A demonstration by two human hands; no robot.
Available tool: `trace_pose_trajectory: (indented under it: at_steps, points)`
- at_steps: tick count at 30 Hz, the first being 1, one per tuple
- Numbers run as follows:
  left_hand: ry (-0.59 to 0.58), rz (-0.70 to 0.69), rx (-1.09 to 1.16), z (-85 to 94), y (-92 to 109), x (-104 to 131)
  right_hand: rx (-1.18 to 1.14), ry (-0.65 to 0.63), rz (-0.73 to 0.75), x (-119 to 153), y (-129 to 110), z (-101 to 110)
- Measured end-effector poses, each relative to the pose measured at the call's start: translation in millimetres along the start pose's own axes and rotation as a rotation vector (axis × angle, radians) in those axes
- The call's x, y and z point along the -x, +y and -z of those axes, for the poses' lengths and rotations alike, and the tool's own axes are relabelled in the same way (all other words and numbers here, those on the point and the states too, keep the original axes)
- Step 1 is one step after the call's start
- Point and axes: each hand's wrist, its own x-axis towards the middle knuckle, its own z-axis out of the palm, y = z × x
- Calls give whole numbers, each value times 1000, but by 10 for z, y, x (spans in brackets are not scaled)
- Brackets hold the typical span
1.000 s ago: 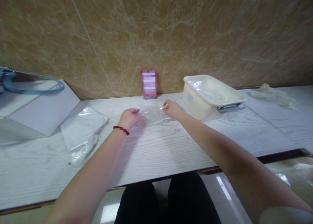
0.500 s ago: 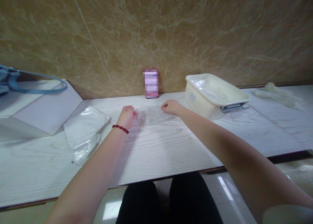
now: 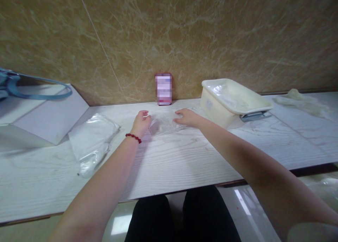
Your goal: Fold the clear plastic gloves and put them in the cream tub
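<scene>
A clear plastic bag (image 3: 164, 124) lies on the pale wood-grain table between my two hands. At its left edge is my left hand (image 3: 142, 122), wearing a red bead bracelet (image 3: 133, 138), its thumb and fingers apart. My right hand (image 3: 187, 117) rests over the bag's right end with thumb and index finger spread. Neither hand visibly grips the film. Left of my left arm lies a stack of clear plastic bags (image 3: 92, 140) with a whitish look.
A cream plastic bin (image 3: 219, 110) with a grey handle and clear film inside stands right of my right hand. A phone (image 3: 164, 89) leans on the marble wall. Crumpled film (image 3: 301, 102) lies far right; a white box (image 3: 52, 115) with a blue strap (image 3: 39, 97) stands left.
Fingers of both hands have gone from pinched to spread. The left hand has shifted slightly right and away from me; the bag stays flat between them.
</scene>
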Motion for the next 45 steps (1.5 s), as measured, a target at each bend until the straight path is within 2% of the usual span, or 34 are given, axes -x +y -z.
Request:
trace_pose_trajectory:
  at_steps: [2,4,7,10,18,25,29,37,42,45]
  points:
    - [-131,-246,-247,3,10,35,2,-15,11,24,3,13]
    - [-274,-410,-459,-8,39,87,25,-30,16,41,2,22]
    - [-437,-424,-642,-38,87,171,41,-36,10,61,2,26]
    - [-510,-402,-725,-55,112,226,-28,-8,-44,98,14,31]
    - [-516,-370,-773,-55,105,245,-213,49,-162,315,51,27]
    - [-510,-370,-777,-60,99,254,-438,166,-91,424,96,-89]
    - [-514,-370,-799,-58,104,255,-517,191,-79,432,141,-140]
    - [-552,-338,-888,-45,136,259,-400,137,-128,451,180,-170]
    - [-568,-311,-891,-46,141,258,-143,129,-130,434,202,-132]
    - [-565,-313,-880,-47,136,258,43,208,-47,406,136,-115]
